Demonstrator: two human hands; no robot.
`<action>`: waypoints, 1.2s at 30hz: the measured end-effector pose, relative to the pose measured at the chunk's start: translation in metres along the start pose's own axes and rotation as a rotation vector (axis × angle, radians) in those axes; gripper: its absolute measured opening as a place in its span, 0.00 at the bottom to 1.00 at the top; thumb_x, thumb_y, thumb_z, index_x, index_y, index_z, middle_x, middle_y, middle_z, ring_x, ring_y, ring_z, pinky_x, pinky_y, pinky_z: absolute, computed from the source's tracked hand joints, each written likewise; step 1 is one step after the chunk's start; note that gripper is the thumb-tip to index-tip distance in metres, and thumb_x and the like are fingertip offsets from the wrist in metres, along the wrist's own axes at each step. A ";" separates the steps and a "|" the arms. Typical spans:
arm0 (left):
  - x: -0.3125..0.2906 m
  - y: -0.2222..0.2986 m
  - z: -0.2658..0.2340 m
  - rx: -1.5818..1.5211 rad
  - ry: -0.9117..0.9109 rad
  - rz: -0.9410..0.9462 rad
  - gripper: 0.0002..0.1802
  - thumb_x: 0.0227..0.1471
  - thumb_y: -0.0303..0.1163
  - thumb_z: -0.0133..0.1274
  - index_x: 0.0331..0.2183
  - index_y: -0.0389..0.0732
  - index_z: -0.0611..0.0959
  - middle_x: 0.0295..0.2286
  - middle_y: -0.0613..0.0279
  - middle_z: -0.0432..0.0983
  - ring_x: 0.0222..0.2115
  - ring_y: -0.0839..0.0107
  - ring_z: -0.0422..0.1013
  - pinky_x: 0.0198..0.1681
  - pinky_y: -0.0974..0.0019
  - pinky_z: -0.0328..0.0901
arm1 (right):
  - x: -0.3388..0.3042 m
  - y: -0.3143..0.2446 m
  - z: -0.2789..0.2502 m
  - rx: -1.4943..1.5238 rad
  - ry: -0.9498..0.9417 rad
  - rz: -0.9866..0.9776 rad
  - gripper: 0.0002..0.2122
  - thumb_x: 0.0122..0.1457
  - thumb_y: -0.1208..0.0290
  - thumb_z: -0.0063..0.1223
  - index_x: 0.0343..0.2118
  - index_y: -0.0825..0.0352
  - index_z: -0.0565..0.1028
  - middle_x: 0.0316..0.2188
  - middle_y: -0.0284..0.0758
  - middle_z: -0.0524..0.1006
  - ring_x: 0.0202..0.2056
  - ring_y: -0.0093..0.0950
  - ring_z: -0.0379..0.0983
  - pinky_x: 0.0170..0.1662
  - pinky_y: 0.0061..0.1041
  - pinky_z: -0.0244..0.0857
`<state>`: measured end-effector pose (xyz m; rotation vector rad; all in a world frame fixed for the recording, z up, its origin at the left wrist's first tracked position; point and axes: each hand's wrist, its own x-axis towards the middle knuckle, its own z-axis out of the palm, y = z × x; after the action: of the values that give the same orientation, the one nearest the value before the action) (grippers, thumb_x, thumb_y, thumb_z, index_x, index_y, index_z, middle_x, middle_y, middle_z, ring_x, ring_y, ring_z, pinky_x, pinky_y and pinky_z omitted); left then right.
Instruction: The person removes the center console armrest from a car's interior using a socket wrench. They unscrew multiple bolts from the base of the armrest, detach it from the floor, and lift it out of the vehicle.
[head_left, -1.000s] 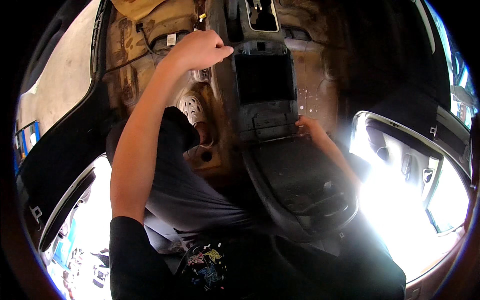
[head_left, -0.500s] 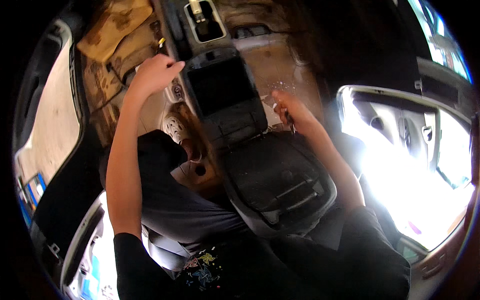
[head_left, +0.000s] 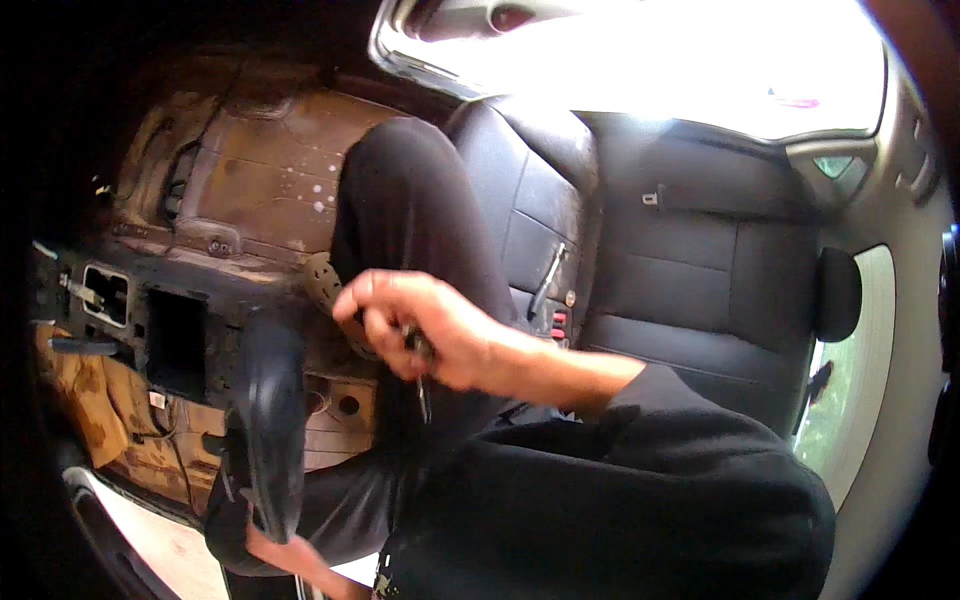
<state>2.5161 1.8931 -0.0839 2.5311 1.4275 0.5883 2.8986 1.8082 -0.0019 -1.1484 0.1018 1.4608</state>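
Left hand (head_left: 300, 560): low near edge, fingers clamped on lower end of black trim panel (head_left: 270, 420), panel upright beside stripped, rusty floor pan (head_left: 270, 170). Right hand (head_left: 420, 330): centre, closed around small metal tool (head_left: 422, 385), tip pointing down, in front of black-trousered knee (head_left: 410, 200). Far right: black rear seat (head_left: 690, 260).

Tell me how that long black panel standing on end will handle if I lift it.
The black panel holds its curved shape while upright, so it is probably stiff. It looks like hollow moulded trim, likely light for its size. Tall and narrow, with only the left hand at its base, it may tip.
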 end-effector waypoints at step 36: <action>0.014 0.297 0.028 -1.248 -0.733 -0.432 0.24 0.65 0.38 0.42 0.57 0.35 0.68 0.52 0.59 0.68 0.52 0.69 0.65 0.55 0.66 0.59 | -0.082 0.047 -0.067 0.382 -0.255 -0.308 0.17 0.64 0.65 0.53 0.52 0.64 0.66 0.26 0.31 0.76 0.33 0.21 0.75 0.40 0.21 0.69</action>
<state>2.7662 1.7507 -0.0045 1.1848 0.8208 0.2528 2.8825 1.6939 -0.0055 -0.6309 0.0227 1.2339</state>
